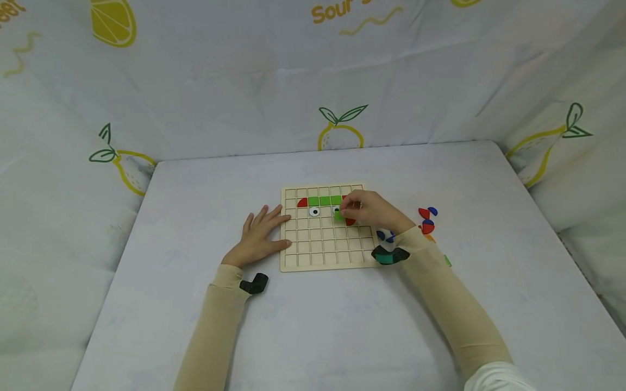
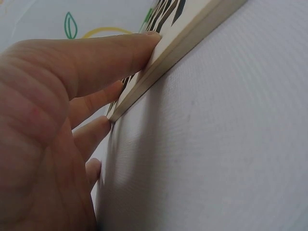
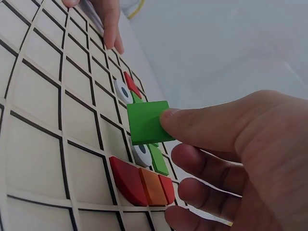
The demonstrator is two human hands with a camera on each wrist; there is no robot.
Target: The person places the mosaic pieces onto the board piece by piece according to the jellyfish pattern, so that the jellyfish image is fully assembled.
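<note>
A wooden board [image 1: 303, 259] with a black-lined grid lies on the table. My left hand [image 1: 259, 234] spreads its fingers against the board's left edge; the left wrist view shows the thumb [image 2: 120, 53] touching the rim. Between thumb and finger, my right hand [image 1: 375, 210] pinches a green square tile [image 3: 147, 120] over the upper right of the grid. On the board are a red rounded tile [image 1: 302, 202], a row of green squares [image 1: 325, 201] and two round eye tiles [image 1: 314, 212]. Close to my right hand sit red tiles [image 3: 127, 180] with an orange tile [image 3: 152, 186] between them.
Right of the board lie loose red pieces [image 1: 428, 229] and blue pieces [image 1: 432, 211], an orange piece [image 1: 430, 238] and a green piece [image 1: 447, 260]. More blue pieces [image 1: 381, 235] lie by the board's right edge, near my sleeve. A lemon-print cloth [image 1: 235, 98] hangs behind the table.
</note>
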